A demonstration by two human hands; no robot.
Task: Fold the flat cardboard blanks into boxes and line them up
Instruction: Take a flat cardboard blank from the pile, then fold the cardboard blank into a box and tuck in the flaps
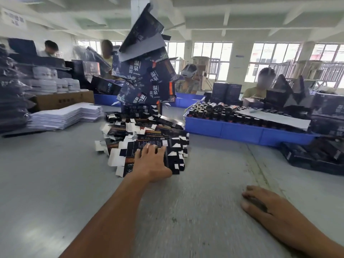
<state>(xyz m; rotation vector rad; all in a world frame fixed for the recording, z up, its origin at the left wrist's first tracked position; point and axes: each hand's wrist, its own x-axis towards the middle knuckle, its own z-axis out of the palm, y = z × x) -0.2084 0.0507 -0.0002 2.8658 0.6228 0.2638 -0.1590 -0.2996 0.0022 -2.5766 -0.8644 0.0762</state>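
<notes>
A messy pile of flat dark cardboard blanks [141,135] with white flaps lies on the grey table ahead of me. My left hand [151,162] reaches forward and rests on the near end of the pile, fingers spread over the top blank. Behind the pile rises a tall, leaning stack of folded dark boxes [147,75] with white printed characters. My right hand [260,202] lies flat on the table [55,183] at the lower right, fingers straight, holding nothing.
A stack of white sheets [65,116] sits at the left beside a brown carton [63,100]. A blue tray [242,129] full of small dark bottles stands at the right, with dark boxes [312,157] nearby. Several people work across the table.
</notes>
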